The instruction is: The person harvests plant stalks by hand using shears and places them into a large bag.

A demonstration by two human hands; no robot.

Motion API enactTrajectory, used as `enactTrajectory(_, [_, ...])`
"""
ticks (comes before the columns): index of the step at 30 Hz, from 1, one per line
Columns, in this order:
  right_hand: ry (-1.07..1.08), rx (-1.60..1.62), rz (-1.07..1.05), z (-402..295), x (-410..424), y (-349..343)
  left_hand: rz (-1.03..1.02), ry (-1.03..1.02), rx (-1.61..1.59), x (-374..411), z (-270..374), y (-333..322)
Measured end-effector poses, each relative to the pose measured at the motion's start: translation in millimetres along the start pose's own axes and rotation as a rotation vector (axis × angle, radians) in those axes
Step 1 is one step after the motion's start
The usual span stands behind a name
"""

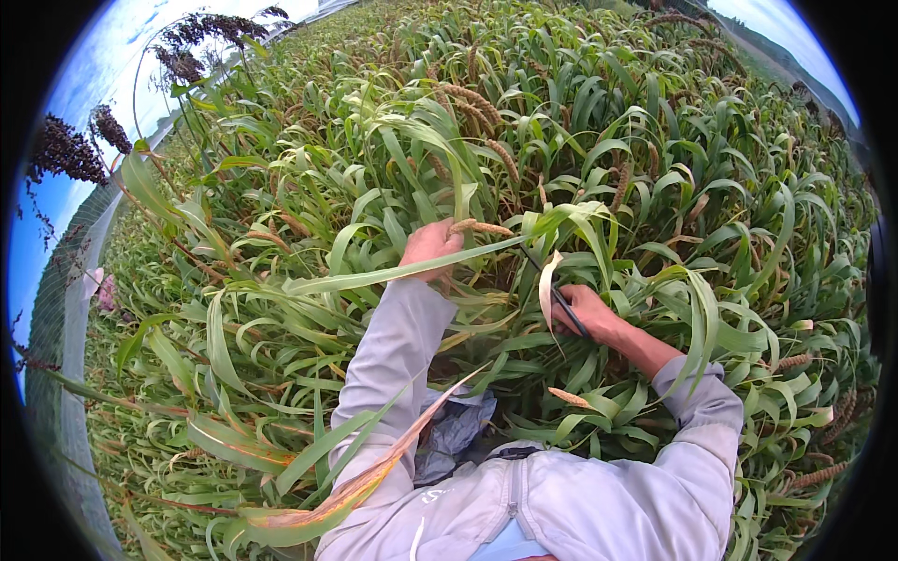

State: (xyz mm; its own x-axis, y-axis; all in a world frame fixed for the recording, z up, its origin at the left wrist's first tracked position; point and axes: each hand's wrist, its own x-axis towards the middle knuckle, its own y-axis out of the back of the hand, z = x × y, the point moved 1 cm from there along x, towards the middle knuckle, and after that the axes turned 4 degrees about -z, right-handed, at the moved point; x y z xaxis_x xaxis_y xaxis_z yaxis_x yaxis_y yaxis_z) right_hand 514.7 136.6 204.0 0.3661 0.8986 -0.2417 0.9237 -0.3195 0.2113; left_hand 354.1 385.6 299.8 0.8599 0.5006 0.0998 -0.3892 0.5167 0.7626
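My left hand [433,251] is closed around the leaves and stalks of foxtail millet, with a tan seed head [484,228] sticking out to its right. To the right and lower, my right hand [584,313] grips a dark, slim-handled tool [570,311]; its thin dark front part points up and left toward the seed head. Leaves hide the tool's far end, so its kind cannot be told. A dry, pale curled leaf [547,287] hangs across the tool. One long green leaf [407,271] crosses in front of my left wrist.
Dense millet [603,126] with drooping seed heads [504,160] surrounds me. Dark sorghum heads [66,151] stand at the left, before a pale net [77,350]. A yellowing, brown-streaked leaf [351,494] lies across my left sleeve. A grey plastic bag [452,431] is at my waist.
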Motion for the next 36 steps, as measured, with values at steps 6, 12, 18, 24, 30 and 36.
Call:
enactTrajectory(6, [0.101,-0.295,-0.267,-14.3,8.8,6.7,-0.242,0.037,-0.318,-32.1,-16.8,4.0])
enactTrajectory(12, [0.053,-0.057,-0.525,-43.1,32.4,-17.4,-0.197,0.124,-0.800,-92.0,-25.1,20.1])
enactTrajectory(18, [0.106,-0.119,-0.785,-59.8,56.1,-52.7,-0.115,0.126,-0.890,-136.2,-46.6,20.5])
enactTrajectory(24, [-0.055,0.055,-0.660,-87.8,41.9,-83.4,0.017,0.031,-1.017,-165.8,-55.1,31.7])
enactTrajectory(30, [-0.090,-0.230,-0.618,-77.6,30.4,-92.4,0.277,-0.139,-1.439,-189.4,-97.9,36.2])
enactTrajectory(36, [-0.277,-0.124,-0.969,-70.8,24.0,-144.0,0.212,-0.166,-1.403,-200.6,-85.4,36.0])
